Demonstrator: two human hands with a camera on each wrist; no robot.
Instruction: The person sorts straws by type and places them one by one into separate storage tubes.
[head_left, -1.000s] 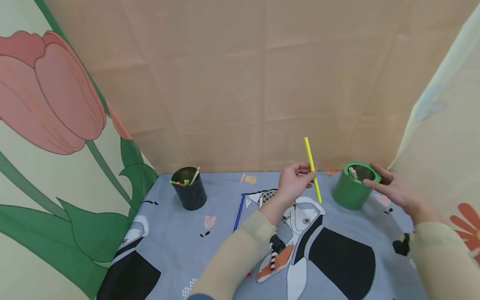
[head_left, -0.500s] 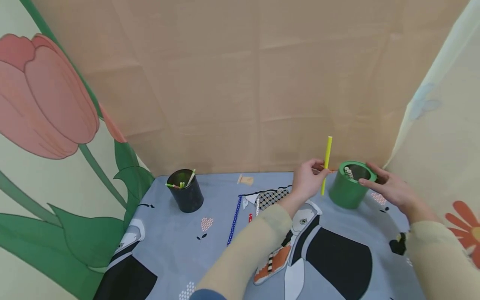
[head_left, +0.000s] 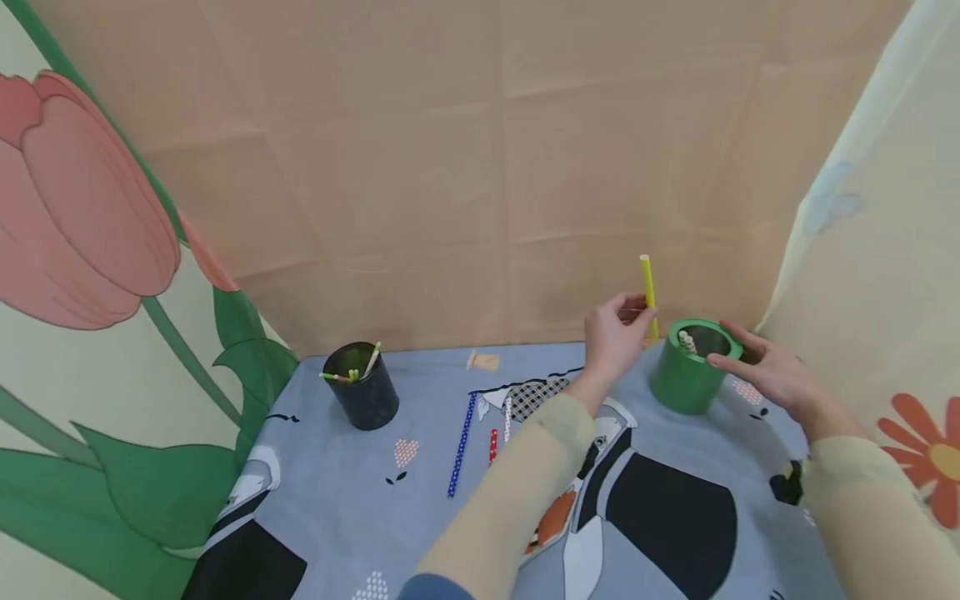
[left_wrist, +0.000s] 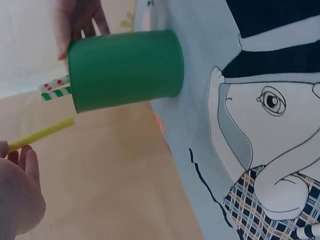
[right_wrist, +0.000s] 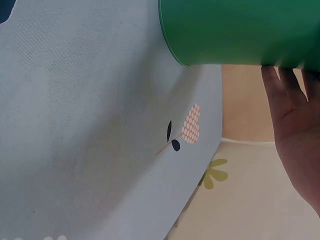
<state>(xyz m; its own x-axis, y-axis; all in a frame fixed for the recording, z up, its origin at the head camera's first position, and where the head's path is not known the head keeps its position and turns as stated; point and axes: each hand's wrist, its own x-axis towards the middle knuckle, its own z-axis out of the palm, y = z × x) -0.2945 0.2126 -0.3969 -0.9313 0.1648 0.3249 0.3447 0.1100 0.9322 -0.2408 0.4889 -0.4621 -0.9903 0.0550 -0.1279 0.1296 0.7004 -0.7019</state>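
My left hand (head_left: 618,337) pinches a yellow straw (head_left: 648,279) between thumb and fingers, upright just left of a green cup (head_left: 684,385). In the left wrist view the straw's lower end (left_wrist: 62,126) is above the cup's rim level and apart from it. My right hand (head_left: 783,383) holds the cup at its right side near the rim, thumb in front and fingers behind. The right wrist view shows its fingers (right_wrist: 280,95) touching the green wall. Patterned straws (left_wrist: 56,94) stick out of the cup, one green-striped and one red-dotted.
A black cup (head_left: 375,404) with several straws stands at the back left. On the blue printed tablecloth (head_left: 330,483) lie a blue dotted straw (head_left: 462,446), a red one (head_left: 492,446) and a white one (head_left: 507,417), partly behind my left sleeve. A brown cloth (head_left: 390,167) hangs behind.
My left hand has carried the yellow straw right and then up, close beside the green cup. The right hand keeps its hold on the cup. The head view has shifted slightly right.
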